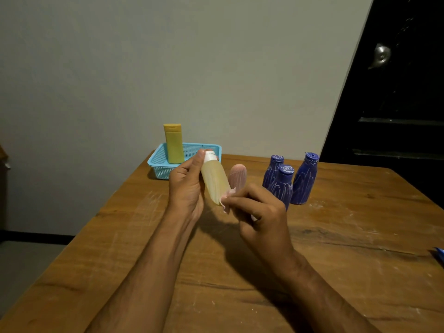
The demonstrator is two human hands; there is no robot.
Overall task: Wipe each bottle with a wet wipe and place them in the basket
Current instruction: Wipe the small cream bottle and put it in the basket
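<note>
One yellow bottle (173, 144) (upright) inside blue basket (158, 164).

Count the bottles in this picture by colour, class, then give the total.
Blue plastic bottles with white streaks, standing on the wooden table: 3
Yellow plastic bottle, upright in the light blue mesh basket: 1
Pale amber bottle with a white cap, held in the left hand: 1
Pink rounded bottle behind it: 1
Total: 6
</note>
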